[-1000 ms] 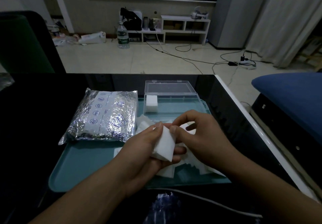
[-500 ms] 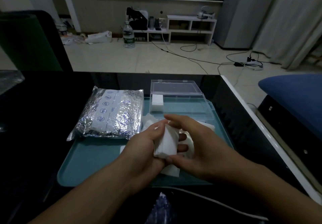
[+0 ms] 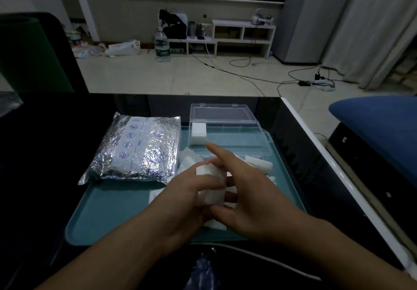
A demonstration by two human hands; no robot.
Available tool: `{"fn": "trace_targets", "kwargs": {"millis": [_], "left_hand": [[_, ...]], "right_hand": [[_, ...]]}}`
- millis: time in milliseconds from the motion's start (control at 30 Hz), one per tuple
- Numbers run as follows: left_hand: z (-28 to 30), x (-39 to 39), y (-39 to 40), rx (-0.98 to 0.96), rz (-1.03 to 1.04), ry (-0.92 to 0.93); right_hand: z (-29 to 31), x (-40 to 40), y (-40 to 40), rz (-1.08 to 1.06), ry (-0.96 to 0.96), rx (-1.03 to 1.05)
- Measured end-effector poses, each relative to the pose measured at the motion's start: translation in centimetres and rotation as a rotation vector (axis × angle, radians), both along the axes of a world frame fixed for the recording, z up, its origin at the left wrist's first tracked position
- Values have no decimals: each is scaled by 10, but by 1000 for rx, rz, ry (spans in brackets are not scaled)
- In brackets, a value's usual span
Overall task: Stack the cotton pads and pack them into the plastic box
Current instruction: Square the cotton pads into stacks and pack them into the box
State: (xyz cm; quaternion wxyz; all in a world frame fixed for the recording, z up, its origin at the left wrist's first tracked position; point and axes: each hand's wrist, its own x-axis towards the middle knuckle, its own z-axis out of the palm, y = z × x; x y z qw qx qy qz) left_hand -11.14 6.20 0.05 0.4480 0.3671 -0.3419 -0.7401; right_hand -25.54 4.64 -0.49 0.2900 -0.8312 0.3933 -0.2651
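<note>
Two hands meet at lower centre of the frame, over a teal tray [image 3: 108,217]. The left hand [image 3: 187,197] curls round a small stack of white cotton pads [image 3: 211,184], thumb on top. The right hand [image 3: 250,199] lies against the stack's right side with its fingers loosely extended, forefinger pointing toward the upper part of the frame, gripping nothing. Loose cotton pads [image 3: 259,164] lie on the tray around the hands. Above them sits the clear plastic box [image 3: 234,140], lid open, with one packed stack [image 3: 199,132] in its left end. A foil pouch [image 3: 137,149] rests left of the box.
</note>
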Motion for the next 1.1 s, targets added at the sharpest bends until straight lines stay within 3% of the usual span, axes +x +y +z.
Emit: {"fn": "trace_targets", "kwargs": {"millis": [467,700,833,967,1100], "left_hand": [[-13,-8,13,-6,131,-223],[-17,-4,-3,-24,172,-231],[-10,4,-11,70,260,-175],[-2,8,-11,144,273,-83],[0,7,-12,178,284,-28]], "right_hand": [[4,6,17,95,237,-165],[2,4,7,62,145,-133],[9,-18,-20,-152,11,-88],[0,-41,-51,-371,270,-125],[-7,-41,-58,-335,447,-31]]}}
